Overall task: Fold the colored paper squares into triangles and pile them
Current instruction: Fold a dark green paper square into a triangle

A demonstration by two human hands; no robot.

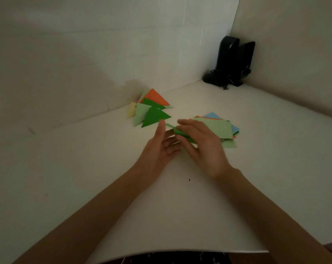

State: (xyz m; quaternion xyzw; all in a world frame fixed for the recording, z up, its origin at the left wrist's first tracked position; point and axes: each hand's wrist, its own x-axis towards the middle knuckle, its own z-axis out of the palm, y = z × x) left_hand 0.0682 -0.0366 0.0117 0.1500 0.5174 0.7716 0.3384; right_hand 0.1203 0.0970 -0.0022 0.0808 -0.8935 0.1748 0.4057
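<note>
A green paper sheet (177,131) sits between my two hands at the middle of the white table, seen almost edge-on and blurred. My right hand (201,143) holds it from above, fingers over the paper. My left hand (162,144) is beside it with straight fingers touching its left end. A pile of folded triangles (151,111), green, light green, orange and yellow, lies behind my left hand. A stack of flat paper squares (218,127), light green on top with blue and orange beneath, lies right behind my right hand.
The white table (85,168) meets white walls at the back and right. Two black speakers (230,61) stand in the far right corner. The table's front edge runs along the bottom of the view.
</note>
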